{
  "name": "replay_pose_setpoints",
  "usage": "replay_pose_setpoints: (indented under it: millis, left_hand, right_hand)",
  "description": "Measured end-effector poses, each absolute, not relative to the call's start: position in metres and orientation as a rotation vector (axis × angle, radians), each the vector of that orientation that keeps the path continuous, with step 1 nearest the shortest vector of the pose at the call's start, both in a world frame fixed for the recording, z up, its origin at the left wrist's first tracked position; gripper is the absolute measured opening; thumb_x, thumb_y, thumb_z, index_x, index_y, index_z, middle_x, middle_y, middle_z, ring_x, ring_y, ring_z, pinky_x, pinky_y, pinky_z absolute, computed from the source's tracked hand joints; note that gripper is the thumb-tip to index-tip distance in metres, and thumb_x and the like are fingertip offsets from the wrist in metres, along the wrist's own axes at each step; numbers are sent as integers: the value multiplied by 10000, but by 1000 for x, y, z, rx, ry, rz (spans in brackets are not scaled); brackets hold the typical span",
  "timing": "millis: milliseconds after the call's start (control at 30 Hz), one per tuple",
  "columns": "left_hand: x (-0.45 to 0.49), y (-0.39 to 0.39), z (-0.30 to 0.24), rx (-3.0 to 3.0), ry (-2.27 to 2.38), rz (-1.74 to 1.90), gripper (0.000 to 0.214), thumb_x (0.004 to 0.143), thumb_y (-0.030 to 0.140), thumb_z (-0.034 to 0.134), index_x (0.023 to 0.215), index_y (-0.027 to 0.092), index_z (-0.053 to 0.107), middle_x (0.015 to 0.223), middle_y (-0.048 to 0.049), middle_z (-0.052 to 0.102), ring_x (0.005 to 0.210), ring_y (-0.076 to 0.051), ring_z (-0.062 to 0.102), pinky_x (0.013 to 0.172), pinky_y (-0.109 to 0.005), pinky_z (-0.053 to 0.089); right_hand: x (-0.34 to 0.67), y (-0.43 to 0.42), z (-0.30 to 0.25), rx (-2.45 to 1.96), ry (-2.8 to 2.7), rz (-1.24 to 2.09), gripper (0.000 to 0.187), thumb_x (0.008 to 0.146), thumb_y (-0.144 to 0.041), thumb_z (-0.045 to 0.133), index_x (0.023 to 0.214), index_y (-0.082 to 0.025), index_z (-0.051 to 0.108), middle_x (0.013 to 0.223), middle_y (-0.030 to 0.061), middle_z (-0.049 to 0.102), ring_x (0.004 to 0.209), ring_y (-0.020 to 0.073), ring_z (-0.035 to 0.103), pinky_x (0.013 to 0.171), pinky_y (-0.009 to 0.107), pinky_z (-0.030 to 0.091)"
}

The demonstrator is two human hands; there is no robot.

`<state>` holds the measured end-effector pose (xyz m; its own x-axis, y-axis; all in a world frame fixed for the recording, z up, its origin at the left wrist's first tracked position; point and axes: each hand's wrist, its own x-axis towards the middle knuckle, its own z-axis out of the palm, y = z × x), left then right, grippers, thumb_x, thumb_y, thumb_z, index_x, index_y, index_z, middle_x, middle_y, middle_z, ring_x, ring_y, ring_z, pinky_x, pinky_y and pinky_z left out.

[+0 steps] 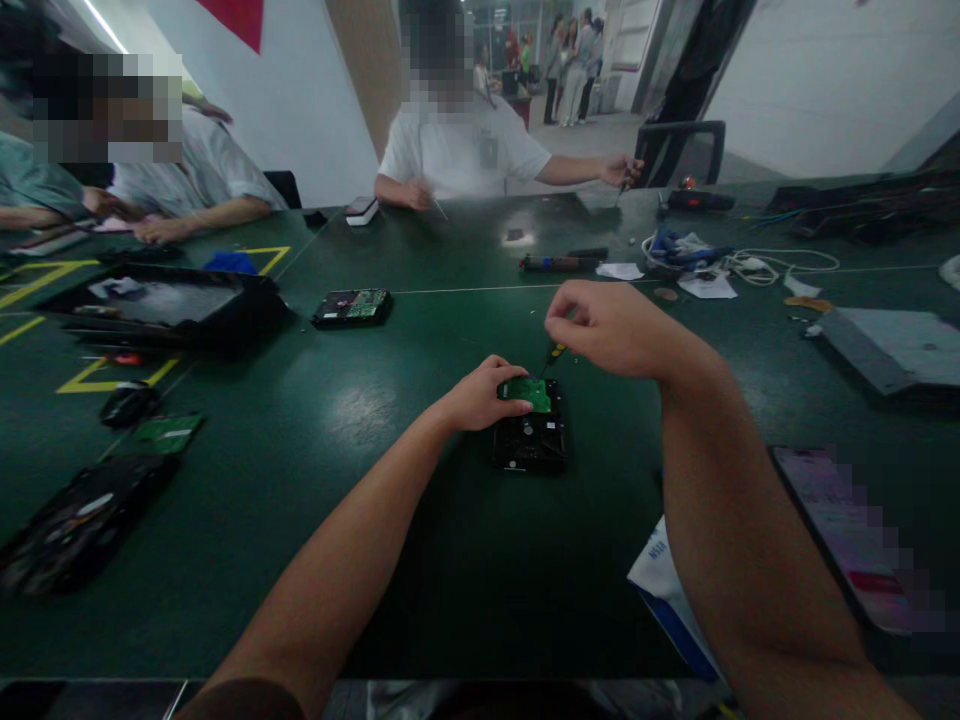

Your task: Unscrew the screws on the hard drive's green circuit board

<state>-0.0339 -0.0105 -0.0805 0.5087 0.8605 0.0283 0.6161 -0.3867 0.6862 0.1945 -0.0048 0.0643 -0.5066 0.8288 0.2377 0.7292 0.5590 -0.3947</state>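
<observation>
A black hard drive [529, 440] lies on the dark green table [420, 560] in front of me, its green circuit board [534, 392] facing up at the far end. My left hand [480, 392] is curled over the drive's far left corner and grips the board's edge. My right hand [609, 326] is closed in a pinch around the top of a small screwdriver [553, 354] with a yellow and black handle. The screwdriver's tip points down at the board's far right corner.
Another hard drive [352, 307] lies further back on the left, a black tray [161, 305] beyond it. A loose green board [166, 432] and a drive [75, 520] sit at left. A phone [855, 530] and white packet [667, 580] lie at right. People sit across the table.
</observation>
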Motion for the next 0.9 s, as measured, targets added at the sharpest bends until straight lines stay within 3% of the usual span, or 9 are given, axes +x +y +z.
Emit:
replay_pose_setpoints:
  millis: [167, 400, 633, 800, 900]
  left_hand:
    - [-33, -10, -82, 2138, 1195, 532, 638, 879, 505, 746, 1430, 211, 618, 1297, -111, 537, 1157, -276, 613, 1111, -461, 485]
    - [-33, -11, -80, 2121, 1198, 520, 655, 871, 516, 744, 1435, 207, 619, 1315, -114, 535, 1130, -279, 626, 1089, -471, 496]
    - [-34, -11, -79, 2119, 1206, 504, 665, 876, 518, 743, 1456, 226, 601, 1332, -111, 531, 1151, -286, 620, 1091, -480, 496]
    - [-34, -10, -81, 2126, 1204, 507, 662, 874, 509, 747, 1450, 214, 607, 1330, -117, 535, 1149, -285, 621, 1097, -481, 493]
    - [-34, -9, -83, 2142, 1188, 527, 665, 874, 510, 743, 1449, 202, 610, 1315, -118, 540, 1176, -287, 615, 1118, -468, 479]
  right_hand:
    - [192, -7, 64, -1211, -2380, 601, 292, 1037, -405, 519, 991, -192, 714, 695, 15, 707, 612, 161, 664, 691, 315, 476]
    - [197, -6, 64, -1158, -2360, 778, 326, 1045, -302, 471, 1253, -197, 698, 811, 36, 759, 712, 181, 727, 726, 315, 520]
    - [195, -5, 65, -1345, -2377, 298, 188, 901, -329, 659, 949, -172, 750, 919, 85, 772, 798, 215, 677, 751, 345, 475]
    - [192, -8, 66, -1267, -2396, 530, 206, 982, -321, 570, 999, -184, 724, 915, 50, 772, 581, 128, 636, 657, 310, 477]
    - [191, -8, 65, -1219, -2367, 712, 287, 1043, -387, 516, 987, -188, 716, 801, 38, 747, 593, 142, 668, 643, 296, 499]
